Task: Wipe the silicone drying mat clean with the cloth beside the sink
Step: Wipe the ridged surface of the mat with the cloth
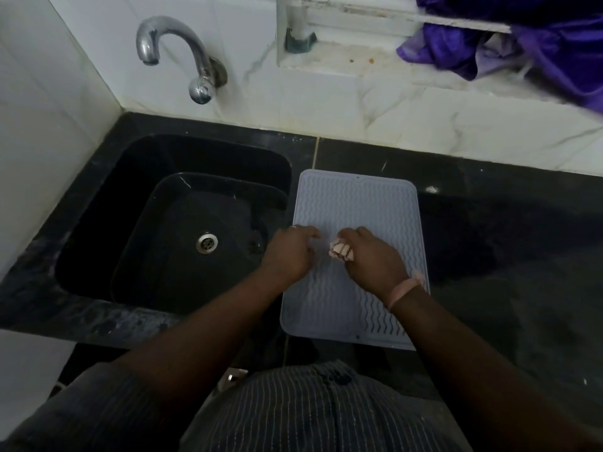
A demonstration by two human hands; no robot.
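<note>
A pale grey silicone drying mat (355, 203) with wavy ridges lies on the black counter just right of the sink. My right hand (372, 256) is over the middle of the mat, closed around a bunched pink cloth (341, 251) with dark markings, which sticks out from under the fingers. My left hand (288, 252) rests at the mat's left edge, fingers spread and pointing right toward the cloth, with nothing in it. Both forearms cover the near left part of the mat.
A black sink (182, 223) with a steel drain (206, 242) sits left of the mat. A chrome tap (182, 50) sticks out of the white tiled wall behind it. Purple fabric (522, 40) hangs over the ledge at the back right. Black counter (505, 239) extends right.
</note>
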